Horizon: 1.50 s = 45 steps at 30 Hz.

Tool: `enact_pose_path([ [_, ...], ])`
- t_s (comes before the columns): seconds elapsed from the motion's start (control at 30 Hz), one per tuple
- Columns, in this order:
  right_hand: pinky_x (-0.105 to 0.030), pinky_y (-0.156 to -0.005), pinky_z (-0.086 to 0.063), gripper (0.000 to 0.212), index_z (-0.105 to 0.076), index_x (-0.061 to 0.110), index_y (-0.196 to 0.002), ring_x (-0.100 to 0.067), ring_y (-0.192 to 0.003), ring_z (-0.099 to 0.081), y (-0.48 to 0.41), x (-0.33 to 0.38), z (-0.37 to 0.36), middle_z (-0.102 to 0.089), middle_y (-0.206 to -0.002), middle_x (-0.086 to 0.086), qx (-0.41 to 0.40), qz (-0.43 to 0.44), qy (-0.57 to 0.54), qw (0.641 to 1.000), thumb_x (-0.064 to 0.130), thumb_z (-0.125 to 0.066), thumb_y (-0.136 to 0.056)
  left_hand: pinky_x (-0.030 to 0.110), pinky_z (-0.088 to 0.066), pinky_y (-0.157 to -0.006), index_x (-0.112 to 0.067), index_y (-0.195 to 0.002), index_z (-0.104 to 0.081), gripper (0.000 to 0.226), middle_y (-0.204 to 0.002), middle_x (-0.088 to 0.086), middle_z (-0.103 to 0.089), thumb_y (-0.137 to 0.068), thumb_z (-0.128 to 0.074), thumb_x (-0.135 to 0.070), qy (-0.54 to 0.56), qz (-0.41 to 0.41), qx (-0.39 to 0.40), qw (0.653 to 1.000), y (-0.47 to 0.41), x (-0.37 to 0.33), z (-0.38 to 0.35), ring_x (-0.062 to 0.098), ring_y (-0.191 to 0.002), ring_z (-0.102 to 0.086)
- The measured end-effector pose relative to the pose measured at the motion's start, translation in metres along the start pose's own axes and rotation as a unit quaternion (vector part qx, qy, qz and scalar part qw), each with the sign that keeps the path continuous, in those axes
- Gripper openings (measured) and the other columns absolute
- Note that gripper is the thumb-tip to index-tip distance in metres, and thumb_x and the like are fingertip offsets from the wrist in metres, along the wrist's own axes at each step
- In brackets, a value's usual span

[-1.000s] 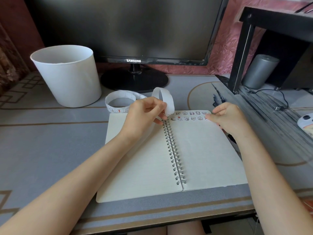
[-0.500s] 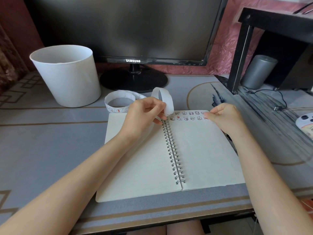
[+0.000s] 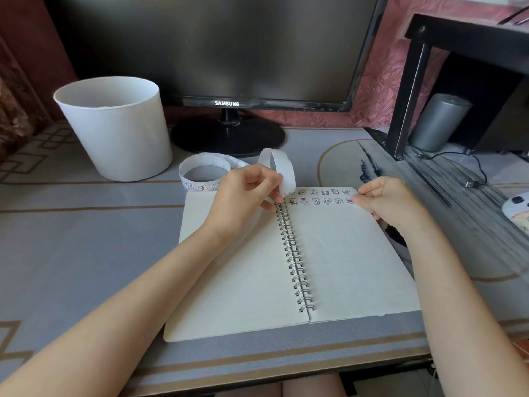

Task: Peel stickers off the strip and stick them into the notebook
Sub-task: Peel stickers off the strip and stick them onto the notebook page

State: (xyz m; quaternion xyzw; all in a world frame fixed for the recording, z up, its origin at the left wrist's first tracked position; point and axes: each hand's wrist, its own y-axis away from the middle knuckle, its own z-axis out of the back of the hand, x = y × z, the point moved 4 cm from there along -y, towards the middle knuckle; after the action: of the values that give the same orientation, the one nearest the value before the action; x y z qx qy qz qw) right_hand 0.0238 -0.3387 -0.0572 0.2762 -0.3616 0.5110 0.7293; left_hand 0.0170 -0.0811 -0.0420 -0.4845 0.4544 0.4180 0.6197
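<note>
A spiral notebook (image 3: 343,267) lies open on the desk, with two rows of small cartoon stickers (image 3: 317,196) along the top of its right page. My left hand (image 3: 246,196) pinches the white sticker strip (image 3: 286,170) just above the top of the spiral, and the strip arcs up in a loop. The rest of the strip lies coiled (image 3: 204,174) behind the notebook's left page. My right hand (image 3: 386,202) sits at the right page's top corner, thumb and forefinger pinching a red sticker (image 3: 349,200) at the end of the second row.
A white bucket (image 3: 114,130) stands at the back left, and a black monitor on its stand (image 3: 229,133) is behind the notebook. At the right are a black shelf frame (image 3: 406,96), a grey cylinder (image 3: 438,121) and a cable (image 3: 469,183). The desk's front edge runs just below the notebook.
Hardly anything has moved. My right hand has shifted slightly left at the end of the second sticker row, while my left hand keeps its hold on the strip.
</note>
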Motion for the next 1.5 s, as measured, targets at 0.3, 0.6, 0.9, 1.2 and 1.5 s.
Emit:
enact_pose_path([
  [0.3,-0.017,-0.065,-0.042,0.002,-0.062,0.017,-0.089,-0.005,-0.067,-0.055,0.016,0.037,-0.002,-0.062,-0.08,0.007,-0.088,0.154,-0.025,0.984,0.016,-0.061,-0.088,0.028,-0.057,-0.062,-0.001,-0.081,-0.063,0.019,-0.071,0.004,-0.062,-0.096,-0.055,-0.01,0.008,-0.007,-0.002,1.0,-0.001,0.0,0.0,0.014,-0.067,-0.066],
  [0.6,-0.026,-0.074,-0.047,0.015,-0.062,0.009,-0.095,-0.012,-0.091,-0.06,0.048,0.078,-0.042,-0.068,-0.096,0.001,0.085,0.318,-0.036,0.944,0.01,-0.07,-0.083,0.021,-0.049,-0.052,-0.006,-0.078,-0.061,0.021,-0.072,0.007,-0.062,-0.097,-0.053,-0.011,0.026,-0.022,-0.021,0.999,-0.002,-0.004,0.004,0.014,-0.065,-0.065],
  [0.9,-0.028,-0.072,-0.05,0.013,-0.06,0.018,-0.089,-0.005,-0.089,-0.062,0.067,0.105,-0.031,-0.068,-0.093,0.007,0.037,0.333,-0.022,0.942,0.013,-0.07,-0.082,0.026,-0.051,-0.054,-0.008,-0.078,-0.061,0.02,-0.068,-0.004,-0.063,-0.097,-0.053,-0.011,0.045,-0.031,-0.02,0.998,-0.002,-0.007,0.004,0.013,-0.063,-0.064],
  [1.2,-0.031,-0.071,-0.052,0.019,-0.056,0.02,-0.083,-0.014,-0.075,-0.061,0.054,0.097,-0.06,-0.062,-0.077,0.006,0.063,0.313,-0.05,0.946,0.012,-0.073,-0.079,0.021,-0.047,-0.046,-0.011,-0.076,-0.06,0.022,-0.061,-0.007,-0.06,-0.097,-0.052,-0.01,0.053,-0.037,-0.043,0.997,-0.003,-0.009,0.008,0.01,-0.059,-0.064],
  [1.5,-0.021,-0.068,-0.048,0.018,-0.066,0.023,-0.08,-0.008,-0.07,-0.06,0.048,0.089,-0.057,-0.067,-0.076,0.005,0.047,0.293,-0.146,0.944,0.006,-0.072,-0.08,0.023,-0.049,-0.052,-0.009,-0.082,-0.065,0.015,-0.073,-0.003,-0.066,-0.094,-0.056,-0.008,0.032,-0.033,0.007,0.999,-0.001,-0.005,0.002,0.012,-0.065,-0.062],
])
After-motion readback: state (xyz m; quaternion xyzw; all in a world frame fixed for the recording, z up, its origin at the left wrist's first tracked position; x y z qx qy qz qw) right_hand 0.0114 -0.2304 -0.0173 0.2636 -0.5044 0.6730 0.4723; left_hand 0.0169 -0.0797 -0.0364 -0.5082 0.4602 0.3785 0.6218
